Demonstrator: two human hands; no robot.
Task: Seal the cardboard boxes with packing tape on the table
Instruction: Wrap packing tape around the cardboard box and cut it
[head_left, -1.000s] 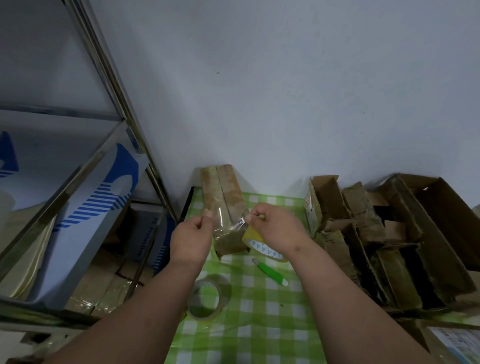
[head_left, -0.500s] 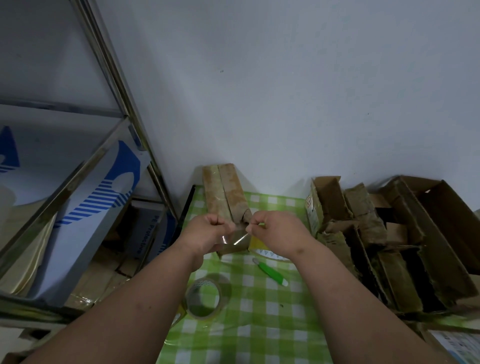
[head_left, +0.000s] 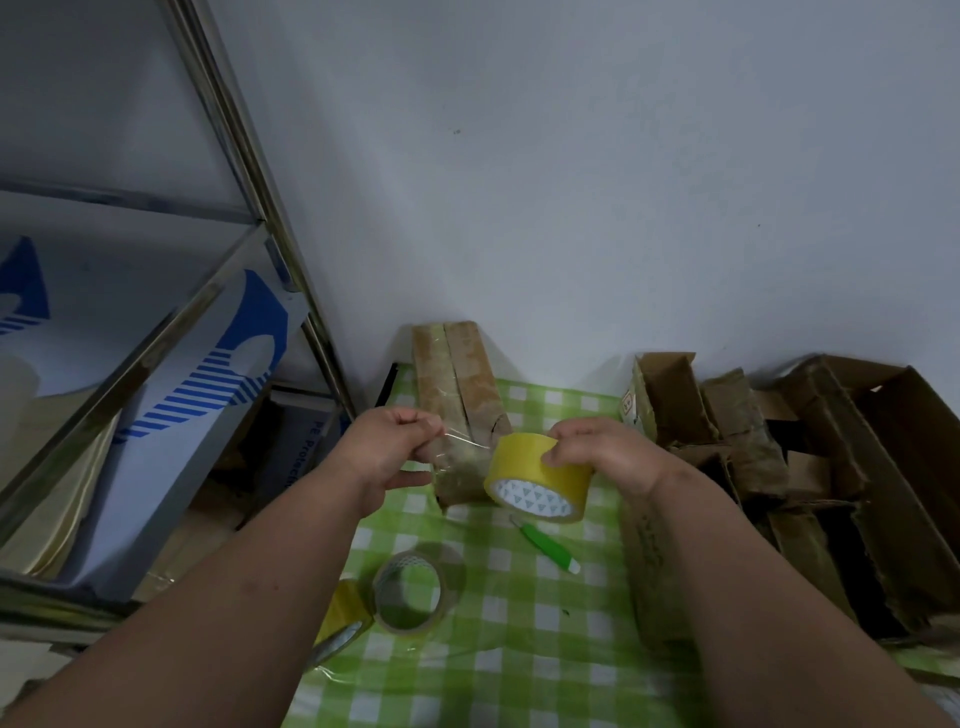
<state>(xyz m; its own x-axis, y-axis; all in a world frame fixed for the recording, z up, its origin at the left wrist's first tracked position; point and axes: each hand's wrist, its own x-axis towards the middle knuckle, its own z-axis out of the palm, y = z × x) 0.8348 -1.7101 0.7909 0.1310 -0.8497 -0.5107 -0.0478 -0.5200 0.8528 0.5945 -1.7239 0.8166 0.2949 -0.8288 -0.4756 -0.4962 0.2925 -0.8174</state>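
My right hand (head_left: 597, 452) grips a yellowish roll of packing tape (head_left: 535, 480) above the green checked table (head_left: 519, 649). My left hand (head_left: 387, 449) pinches the free end of a clear tape strip (head_left: 462, 444) stretched between hand and roll. Just behind the strip lies a long, narrow cardboard box (head_left: 460, 395), closed, with tape along its seam, pointing towards the wall.
A green utility knife (head_left: 548, 548) lies on the cloth. A near-empty clear tape roll (head_left: 415, 590) and another yellow roll (head_left: 340, 626) sit at the front left. Several open, worn cardboard boxes (head_left: 779, 467) crowd the right side. A metal shelf rack (head_left: 156, 364) stands left.
My hands have moved apart, drawing out a longer strip of tape. The roll in my right hand has come up into full view.
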